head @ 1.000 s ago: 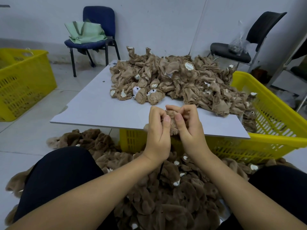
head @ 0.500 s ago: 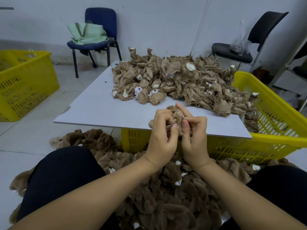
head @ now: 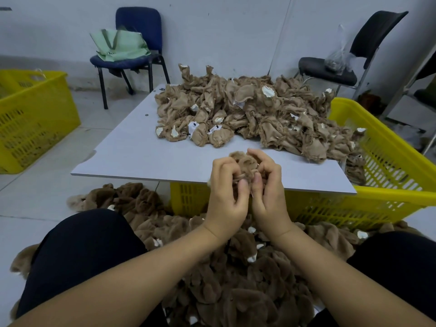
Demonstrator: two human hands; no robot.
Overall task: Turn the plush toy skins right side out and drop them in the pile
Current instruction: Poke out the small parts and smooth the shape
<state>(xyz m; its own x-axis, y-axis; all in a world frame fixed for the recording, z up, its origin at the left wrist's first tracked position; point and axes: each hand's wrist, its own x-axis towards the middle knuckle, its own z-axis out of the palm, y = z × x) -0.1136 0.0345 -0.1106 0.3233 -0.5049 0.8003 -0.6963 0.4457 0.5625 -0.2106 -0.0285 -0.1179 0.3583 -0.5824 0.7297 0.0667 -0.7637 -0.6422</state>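
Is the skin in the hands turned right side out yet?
Partly: fuzzy brown pile shows on the skin bunched between both hands.

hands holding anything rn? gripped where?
Both. The left hand and right hand grip one plush skin between them, fingers curled round its lower bunched part; its furry top shows above the fingers.

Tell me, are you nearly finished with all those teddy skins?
Not nearly. Done: a fluffy dark-brown pile of turned skins lies on the floor between the knees. In hand: the left hand and right hand grip one small brown plush skin, partly turned. Left: a big heap of tan inside-out skins on the grey board.
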